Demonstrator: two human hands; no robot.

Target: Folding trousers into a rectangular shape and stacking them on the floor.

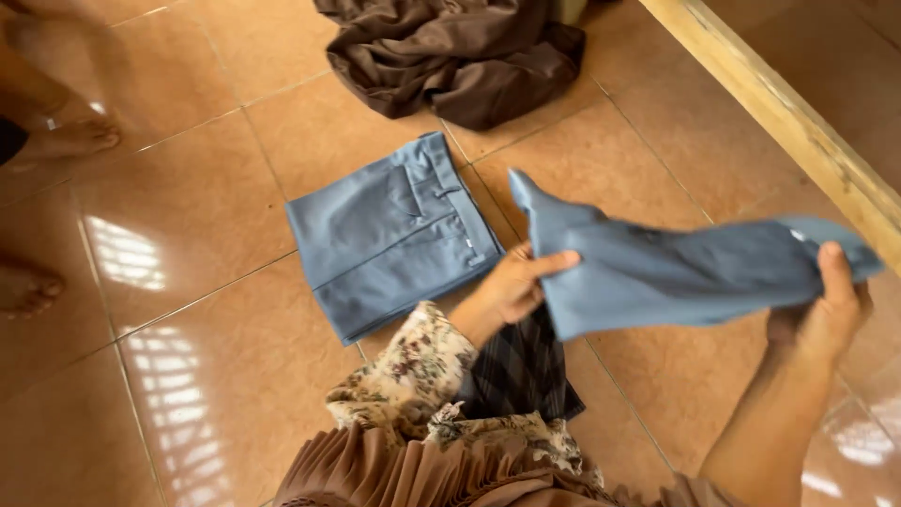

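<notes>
Here, a person kneels or sits on a tiled floor, seen from above, holding a blue-grey garment stretched between two bare hands. The left hand pinches one end, thumb on top and fingers closed under the cloth. The right hand grips the other end, thumb pressed over the fabric and fingers wrapped beneath. Both hands are clamped on the cloth, neither is open.

The garment hangs in the air as a long band. Its long axis runs straight from one grip to the other, nearly level, sagging a little in the middle. From the left hand it stretches away to the right; a loose corner also pokes up and away from that hand, farther from the person.

Just beyond the left hand, away from the right, lies a folded pair of blue-grey trousers, flat on the tiles, waistband at its far end. The left hand is plainly the nearer one to it, close to its near corner; the right hand is well apart from it.

Farther off, past the folded trousers, sits a crumpled brown cloth. A wooden beam runs beyond the right hand. Someone else's bare feet stand at the far left edge. A floral sleeve covers the left forearm.
</notes>
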